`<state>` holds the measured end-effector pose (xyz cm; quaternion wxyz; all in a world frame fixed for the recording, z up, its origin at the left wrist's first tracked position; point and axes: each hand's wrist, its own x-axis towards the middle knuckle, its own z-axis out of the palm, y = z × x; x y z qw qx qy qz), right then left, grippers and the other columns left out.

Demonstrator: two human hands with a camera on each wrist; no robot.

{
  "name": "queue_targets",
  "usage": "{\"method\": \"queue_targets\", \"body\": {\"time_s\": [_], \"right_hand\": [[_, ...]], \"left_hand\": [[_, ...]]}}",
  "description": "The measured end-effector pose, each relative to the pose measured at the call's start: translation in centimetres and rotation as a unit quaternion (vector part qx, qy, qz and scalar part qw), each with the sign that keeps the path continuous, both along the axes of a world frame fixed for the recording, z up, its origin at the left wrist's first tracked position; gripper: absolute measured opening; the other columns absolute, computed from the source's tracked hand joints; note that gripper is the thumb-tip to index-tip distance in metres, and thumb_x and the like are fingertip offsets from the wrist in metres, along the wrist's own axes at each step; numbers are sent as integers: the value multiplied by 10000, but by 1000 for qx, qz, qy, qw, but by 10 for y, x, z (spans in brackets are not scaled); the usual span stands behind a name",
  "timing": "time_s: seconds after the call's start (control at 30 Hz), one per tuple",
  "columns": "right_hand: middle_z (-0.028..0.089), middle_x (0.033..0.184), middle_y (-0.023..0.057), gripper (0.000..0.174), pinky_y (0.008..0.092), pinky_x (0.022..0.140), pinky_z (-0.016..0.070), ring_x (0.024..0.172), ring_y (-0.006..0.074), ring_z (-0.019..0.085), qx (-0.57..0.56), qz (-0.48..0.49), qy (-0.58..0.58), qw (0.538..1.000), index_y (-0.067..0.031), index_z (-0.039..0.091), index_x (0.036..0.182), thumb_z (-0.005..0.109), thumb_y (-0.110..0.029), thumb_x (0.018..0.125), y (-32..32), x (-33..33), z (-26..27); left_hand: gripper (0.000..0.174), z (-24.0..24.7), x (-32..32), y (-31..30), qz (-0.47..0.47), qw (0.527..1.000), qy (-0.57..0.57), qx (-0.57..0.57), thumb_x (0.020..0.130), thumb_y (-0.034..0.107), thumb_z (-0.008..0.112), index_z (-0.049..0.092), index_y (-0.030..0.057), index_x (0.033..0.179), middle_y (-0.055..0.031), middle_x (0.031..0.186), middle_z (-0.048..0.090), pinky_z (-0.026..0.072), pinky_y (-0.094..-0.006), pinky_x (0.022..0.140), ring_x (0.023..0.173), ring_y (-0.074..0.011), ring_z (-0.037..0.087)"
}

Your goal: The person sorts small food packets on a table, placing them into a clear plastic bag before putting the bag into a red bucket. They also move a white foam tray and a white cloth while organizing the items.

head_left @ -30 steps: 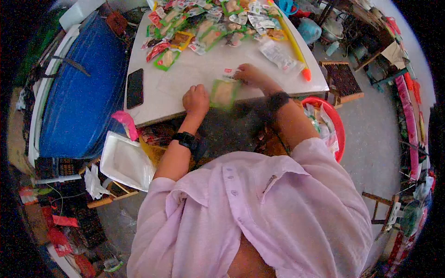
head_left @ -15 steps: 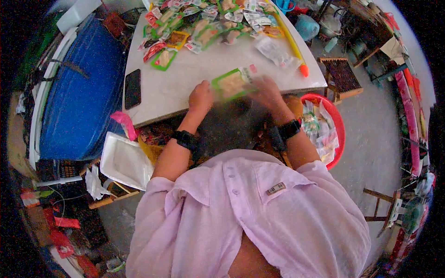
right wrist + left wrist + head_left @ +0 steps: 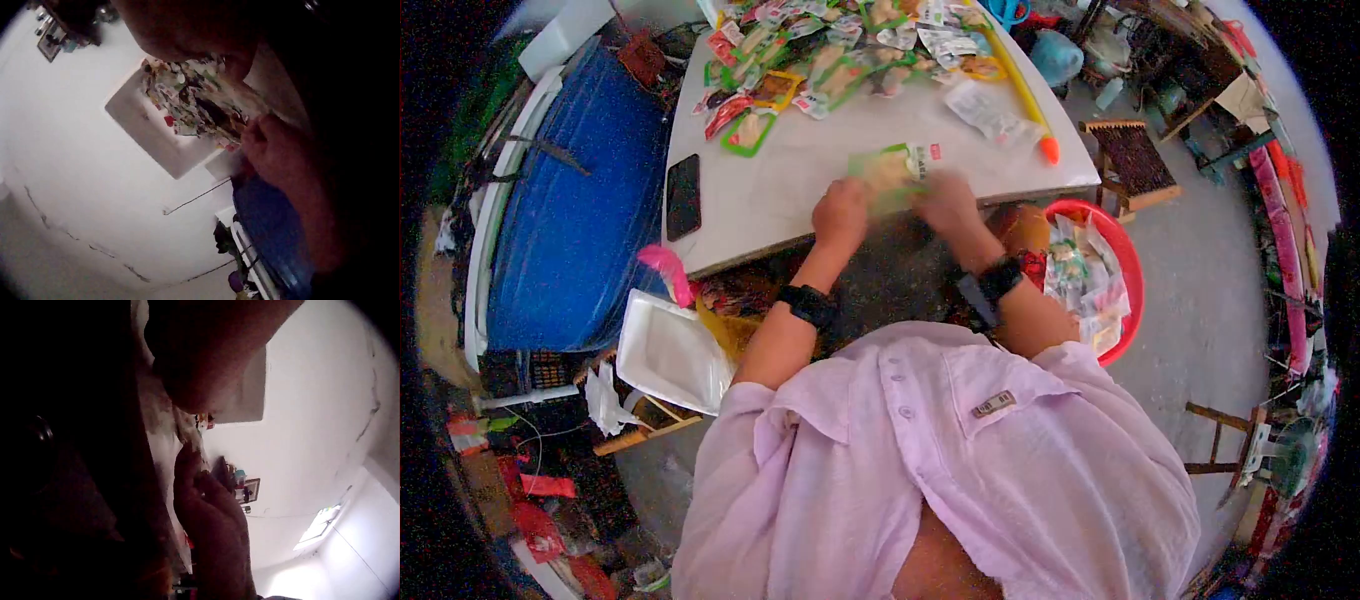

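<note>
A clear, green-edged food packet [image 3: 890, 172] with pale contents and a small red label is held up near the table's front edge. My left hand [image 3: 841, 213] pinches its left side with fingers curled. At its lower right side my right hand [image 3: 950, 205], blurred by motion, grips the packet. In the right wrist view the left hand [image 3: 275, 150] has its fingertips on the packet's far edge, and the right hand [image 3: 194, 31] fills the top. The left wrist view is dark, with the right hand [image 3: 212, 509] below the packet [image 3: 189, 428].
Many similar packets [image 3: 840, 75] are heaped on the table's far side [image 3: 780, 175]. A clear plastic bag [image 3: 990, 112] and a yellow stick with an orange tip [image 3: 1030, 100] lie right. A phone [image 3: 684, 198] rests left. A red basin [image 3: 1135, 290] holds packets by my right arm.
The right hand has come in from over the table, and the packet has lifted and turned between both hands. Over the last half second the right hand has shifted left and lower along it.
</note>
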<state>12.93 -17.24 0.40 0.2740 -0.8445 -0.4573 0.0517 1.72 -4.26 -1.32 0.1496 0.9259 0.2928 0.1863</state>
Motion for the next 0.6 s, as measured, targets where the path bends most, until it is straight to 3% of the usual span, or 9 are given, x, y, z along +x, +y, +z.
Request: {"method": "queue_targets", "body": {"time_s": [0.03,0.13,0.2,0.27,0.3,0.33,0.43,0.5,0.6], "right_hand": [[557,755,81,275,389,638,393,759,285,490,-24,-38,69,997,-108,584,834,597,-281,621,3,-11,13],[556,765,113,253,394,619,399,724,303,503,-49,-8,-41,998,-83,578,826,563,-260,645,15,-28,16],[554,748,139,265,395,607,408,701,315,508,199,11,204,958,-65,576,814,546,-270,650,35,-2,-63],[549,733,158,280,396,598,416,692,325,509,200,63,173,962,-47,568,810,534,-275,652,37,10,-73],[545,727,164,288,397,595,419,694,328,508,75,101,19,992,-37,562,811,531,-275,652,26,11,-41],[542,720,170,296,398,592,422,696,331,506,-53,135,-135,980,-28,555,813,528,-275,652,20,11,-22],[535,702,163,260,399,600,424,714,334,503,-158,213,-105,958,-27,555,778,533,-252,648,25,19,-20],[539,701,161,219,406,590,421,700,329,506,-85,153,15,984,-34,560,734,529,-232,646,32,13,-41],[481,604,85,161,318,473,381,565,183,454,122,79,101,984,-22,522,678,506,-182,684,35,-12,-32]], "left_hand": [[140,0,0,-1,-5,1000,5,17,740,182,398,470,68,778,-148,807,505,415,-424,598,709,-342,505],[168,1,1,-5,-26,999,3,18,741,193,408,449,53,825,-161,770,499,399,-446,595,709,-342,490],[169,5,1,-7,-25,999,26,22,743,189,401,454,54,830,-165,773,502,402,-448,584,693,-346,493],[172,8,-1,-7,-25,999,22,25,745,185,396,456,51,834,-168,771,503,403,-449,573,676,-349,495],[173,9,-2,-7,-28,999,8,25,745,185,394,455,49,834,-170,768,503,403,-450,567,666,-350,495],[175,9,-3,-6,-31,999,-7,25,746,184,392,455,47,835,-171,765,503,402,-450,560,657,-350,496],[174,0,-3,-2,-69,995,-29,64,745,181,392,468,35,802,-176,744,501,400,-448,548,647,-349,496],[174,-5,-2,1,-66,996,-15,62,742,180,392,478,32,775,-180,731,502,395,-450,558,645,-353,492],[186,3,-2,-5,-55,998,25,18,744,186,392,497,35,769,-180,742,509,388,-451,585,671,-359,489]]}}
